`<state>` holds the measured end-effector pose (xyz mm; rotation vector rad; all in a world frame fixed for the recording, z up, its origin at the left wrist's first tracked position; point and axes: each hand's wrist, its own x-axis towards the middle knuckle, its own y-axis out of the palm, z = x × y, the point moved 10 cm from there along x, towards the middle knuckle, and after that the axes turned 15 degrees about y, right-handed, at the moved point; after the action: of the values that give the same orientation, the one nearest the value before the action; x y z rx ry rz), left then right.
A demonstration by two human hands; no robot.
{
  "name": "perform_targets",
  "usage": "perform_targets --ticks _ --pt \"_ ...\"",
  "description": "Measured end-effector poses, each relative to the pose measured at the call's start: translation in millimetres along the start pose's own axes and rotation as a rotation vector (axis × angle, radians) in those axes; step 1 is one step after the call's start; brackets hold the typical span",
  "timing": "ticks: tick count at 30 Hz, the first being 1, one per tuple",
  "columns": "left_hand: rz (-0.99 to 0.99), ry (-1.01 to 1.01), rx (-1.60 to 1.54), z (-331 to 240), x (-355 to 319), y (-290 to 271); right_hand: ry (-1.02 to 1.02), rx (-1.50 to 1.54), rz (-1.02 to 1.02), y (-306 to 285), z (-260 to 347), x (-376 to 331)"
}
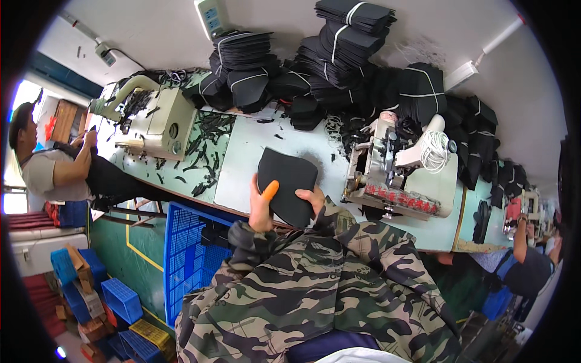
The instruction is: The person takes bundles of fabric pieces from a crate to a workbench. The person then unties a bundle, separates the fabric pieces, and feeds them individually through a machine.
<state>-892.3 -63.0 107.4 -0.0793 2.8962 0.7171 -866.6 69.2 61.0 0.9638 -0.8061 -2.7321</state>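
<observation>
You are pinching the black fabric piece (285, 184) between both hands, left hand (260, 209) and right hand (315, 198) at its near edge, long axis pointing away.

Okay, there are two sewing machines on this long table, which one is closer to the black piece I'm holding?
The grey one with red parts and a white thread cone, just right of the black fabric piece. The beige machine sits farther left, by the co-worker.

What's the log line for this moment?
left hand: holds black fabric piece | right hand: holds same piece | place: table edge | sewing machine: to the right
</observation>
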Motion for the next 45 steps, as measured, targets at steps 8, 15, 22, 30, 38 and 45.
perform_targets --ticks 8,15,22,30,38,45 --pt "0.119 0.61 1.224 -121.0 18.5 53.5 -0.296 -0.528 -0.337 8.8 76.5 -42.1" --pt "0.56 0.338 1.33 -24.8 27.3 42.9 -0.204 -0.725 -0.264 -2.9 33.3 7.8" --pt "0.678 0.293 1.194 -23.4 38.2 36.2 -0.04 -0.725 -0.174 -4.4 28.0 10.2" --pt "0.654 0.277 1.153 -19.0 40.6 35.3 0.102 -0.611 -0.073 -3.9 25.4 11.8" --pt "0.676 0.261 1.18 -13.4 42.6 31.9 0.174 -0.547 -0.071 -9.6 20.1 14.5" --pt "0.662 0.204 1.232 -14.7 42.3 31.1 0.16 -0.335 0.001 -20.7 9.6 21.5"
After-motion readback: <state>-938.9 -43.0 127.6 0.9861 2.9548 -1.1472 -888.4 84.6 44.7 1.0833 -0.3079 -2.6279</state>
